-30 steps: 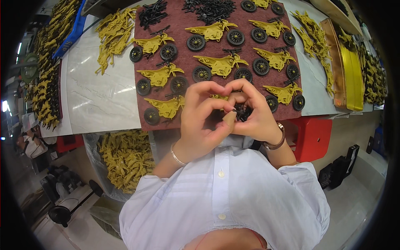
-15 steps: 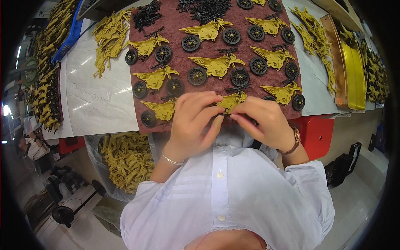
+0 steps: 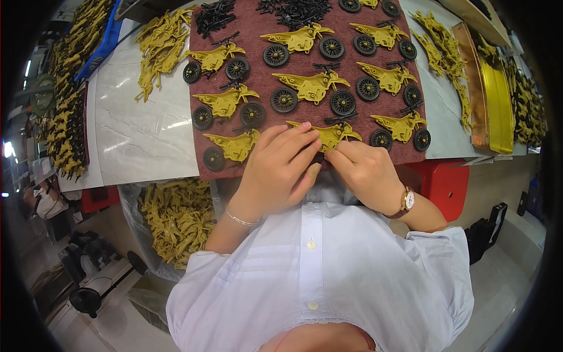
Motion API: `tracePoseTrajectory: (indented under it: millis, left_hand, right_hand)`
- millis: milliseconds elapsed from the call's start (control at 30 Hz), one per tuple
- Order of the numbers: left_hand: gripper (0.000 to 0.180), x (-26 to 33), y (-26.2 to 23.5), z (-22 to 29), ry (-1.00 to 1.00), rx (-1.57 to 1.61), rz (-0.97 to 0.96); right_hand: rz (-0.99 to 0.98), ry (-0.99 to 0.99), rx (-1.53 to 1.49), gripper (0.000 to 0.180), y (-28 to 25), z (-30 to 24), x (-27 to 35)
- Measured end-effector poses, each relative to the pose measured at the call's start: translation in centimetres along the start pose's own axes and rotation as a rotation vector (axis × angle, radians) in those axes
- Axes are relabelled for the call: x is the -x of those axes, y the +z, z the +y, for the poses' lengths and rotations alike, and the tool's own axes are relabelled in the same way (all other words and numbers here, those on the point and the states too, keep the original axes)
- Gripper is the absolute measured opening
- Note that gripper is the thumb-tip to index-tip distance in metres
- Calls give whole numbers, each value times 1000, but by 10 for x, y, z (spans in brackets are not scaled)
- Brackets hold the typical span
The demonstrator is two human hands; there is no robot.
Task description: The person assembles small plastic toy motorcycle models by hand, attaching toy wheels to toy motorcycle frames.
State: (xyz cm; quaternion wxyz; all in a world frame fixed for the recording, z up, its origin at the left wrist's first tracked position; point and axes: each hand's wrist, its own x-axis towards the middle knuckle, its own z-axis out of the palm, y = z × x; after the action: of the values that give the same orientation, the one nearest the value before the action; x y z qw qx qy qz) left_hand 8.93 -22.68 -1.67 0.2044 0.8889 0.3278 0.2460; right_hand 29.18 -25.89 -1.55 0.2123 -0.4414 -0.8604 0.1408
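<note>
A yellow toy motorcycle body [image 3: 331,135] lies at the front edge of a dark red cloth [image 3: 202,73], partly under my fingers. My left hand [image 3: 278,167] holds it from the left, fingertips over its top and thumb below. My right hand [image 3: 369,176] pinches at its lower right side; a small dark part shows between the hands, too covered to name. Rows of similar yellow bodies lie around, each with black wheels beside it, such as this wheel [image 3: 343,102]. Black handlebar pieces [image 3: 340,118] sit just above the held body.
Heaps of small black parts [image 3: 302,13] lie at the cloth's far edge. Loose yellow bodies are piled on the left [image 3: 161,44] and right [image 3: 443,50] of the table. Below its edge are a bag of yellow parts [image 3: 179,220] and a red stool [image 3: 448,188].
My right hand has turned, so its watch face now shows. My left fingers have spread further over the toy body. The view has shifted slightly.
</note>
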Motion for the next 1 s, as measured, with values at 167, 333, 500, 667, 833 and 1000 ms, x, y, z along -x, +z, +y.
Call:
tracePoseTrajectory:
  millis: [167,333,500,667,833,1000]
  left_hand:
    - [28,2,-1,1,10,-13,18]
    - [30,0,3,4,39,5,114]
    - [27,-10,5,22,35,186,239]
    - [21,-15,20,35,-51,322,297]
    - [21,-17,20,43,-146,367,299]
    - [19,-19,15,49,-163,324,300]
  right_hand:
    - [69,35,-151,18,-1,7,-1]
    - [148,252,-423,29,-16,-4,-1]
    - [203,311,-473,50,-15,-8,-2]
    - [269,274,-469,50,-7,-11,-2]
    - [296,220,-521,51,-3,-10,0]
    - [292,197,-596,51,-6,-11,0]
